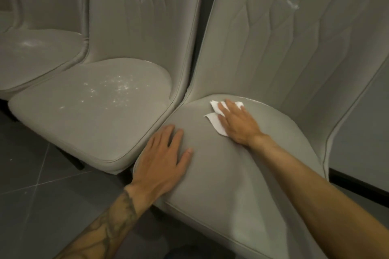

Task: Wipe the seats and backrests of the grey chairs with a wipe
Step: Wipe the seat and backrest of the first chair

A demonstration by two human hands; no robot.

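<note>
Right now your right hand (pixel 237 124) lies flat, fingers spread, pressing the white wipe (pixel 216 121) onto the seat of the right-hand chair (pixel 242 185), toward the back of that seat, just short of where it meets the backrest (pixel 284 38). The wipe is pinned under your palm and fingers rather than pinched; its corners stick out past your fingers on the side nearest the middle chair. Your left hand (pixel 163 157) is open and empty, resting flat on the front corner of the same seat, beside the seam with the middle chair (pixel 84 115).

Judging from this, the seat under your hands looks fairly clean, while the middle chair's seat carries a scatter of white specks and its backrest shows a pale streak. The right-hand chair's backrest also has a small white mark high up, well above the wipe.

The risks from here: since the wipe is only held down by pressure, a fast stroke could let it bunch or slide out from under your palm, so you rub bare skin over the fabric. Stopping short of the crease at the back of the seat would leave dirt there. It would be easy to miss the high backrest mark. A soiled wipe may smear the specks instead of lifting them.
</note>
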